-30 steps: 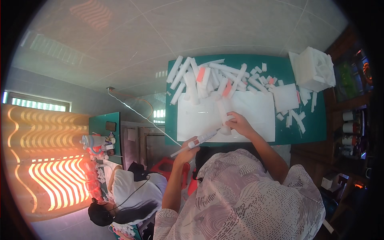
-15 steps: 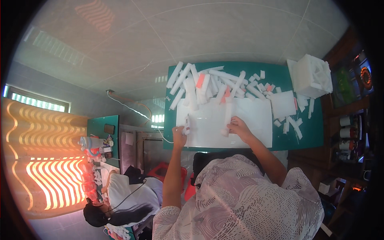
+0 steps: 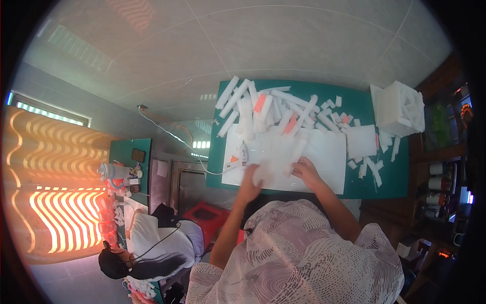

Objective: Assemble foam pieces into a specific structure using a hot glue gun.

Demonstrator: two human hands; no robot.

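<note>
My right hand [image 3: 307, 173] pinches the near end of a white foam strip [image 3: 299, 146] over the white board [image 3: 324, 172]. My left hand [image 3: 250, 185] is smeared by motion at the board's near edge, so its fingers cannot be read. A pale blurred shape lies between my two hands; what it is I cannot make out. Left of it, a white glue gun [image 3: 244, 153] with an orange part rests on the board, just beyond my left hand. Its white cord runs off to the left.
A heap of white foam strips [image 3: 246, 114], some pink, covers the board's far side. Short foam pieces, a square foam sheet [image 3: 361, 141] and a foam box [image 3: 400, 108] sit right on the green table [image 3: 395, 172]. Another person [image 3: 157, 235] sits at the left by a second table.
My left hand has let go of the glue gun and swung right, toward my right hand. The foam strip in my right hand has tilted, its far end leaning right.
</note>
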